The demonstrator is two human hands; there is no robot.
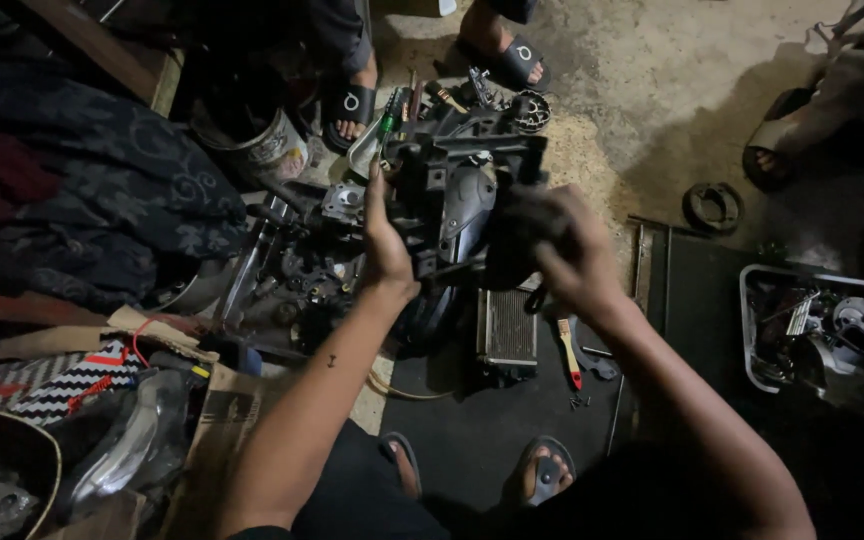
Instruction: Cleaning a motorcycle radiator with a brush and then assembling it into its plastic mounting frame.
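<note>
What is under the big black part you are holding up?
Under the black engine part lie a finned radiator, a red-handled brush and a dark mat. Anything directly beneath it is hidden.

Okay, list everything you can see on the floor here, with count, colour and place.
engine assembly: one, black and grey, centre, held up in both hands
radiator: one, silver-grey, on the black mat below the assembly
brush: one, pale handle with red end, right of the radiator
black mat: one, centre floor
parts tray: one, grey metal, right edge, full of parts
brake shoes: one pair, dark, bare floor upper right
paint can: one, white, upper left
screwdriver: one, green handle, behind the assembly
other person's sandalled feet: two, black sandals, top
left hand: on the assembly's left side
right hand: gripping its right side
</note>
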